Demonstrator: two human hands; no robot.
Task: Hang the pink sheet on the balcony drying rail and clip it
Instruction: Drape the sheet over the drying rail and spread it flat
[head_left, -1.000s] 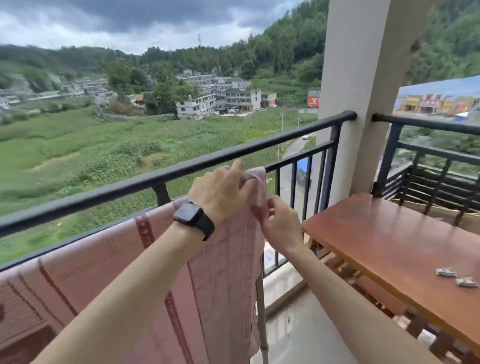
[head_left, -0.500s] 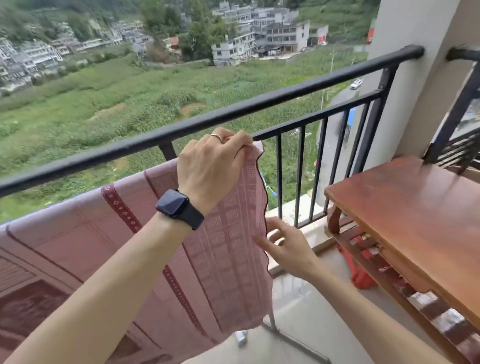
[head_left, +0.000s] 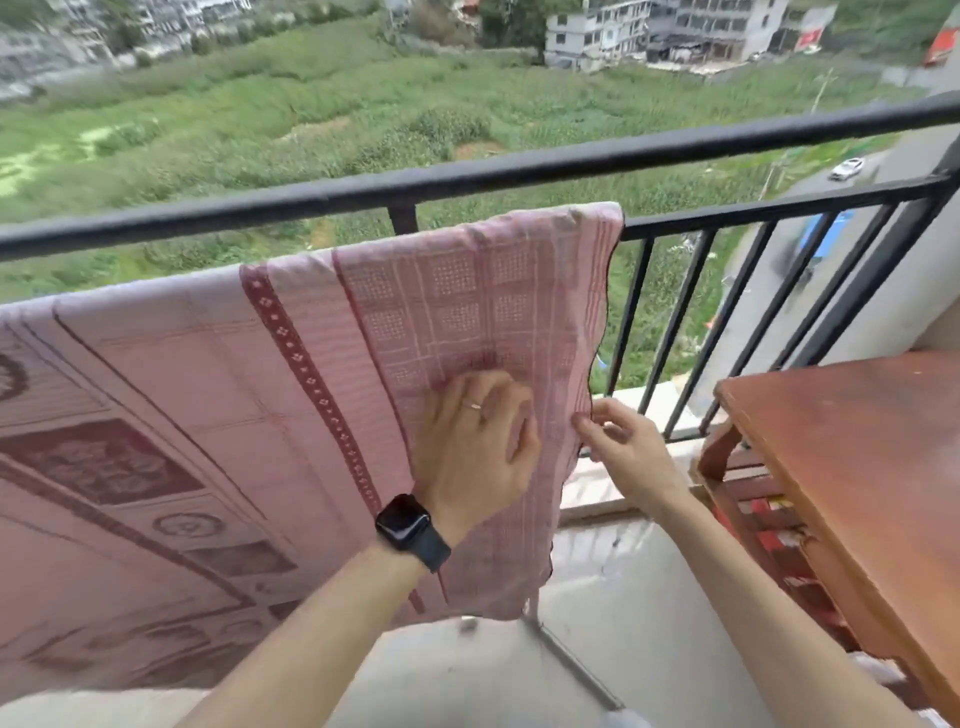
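Observation:
The pink sheet (head_left: 218, 395) with dark red patterns hangs draped over a rail just below the black balcony handrail (head_left: 467, 179); the rail itself is hidden under the cloth. My left hand (head_left: 475, 441), with a ring and a black watch on the wrist, lies flat with spread fingers against the sheet's right part, well below its top fold. My right hand (head_left: 621, 449) pinches the sheet's dark-trimmed right edge between thumb and fingers. No clip shows in view.
A reddish wooden table (head_left: 852, 457) stands at the right, with a slatted shelf under it. Black vertical balusters (head_left: 680, 322) run between the sheet and the table. A thin metal leg (head_left: 571, 660) slants across the tiled floor below the sheet.
My left hand let go of the sheet's top corner and slid down to lie flat on the cloth. My right hand closed on the sheet's side edge. The camera tilted further down.

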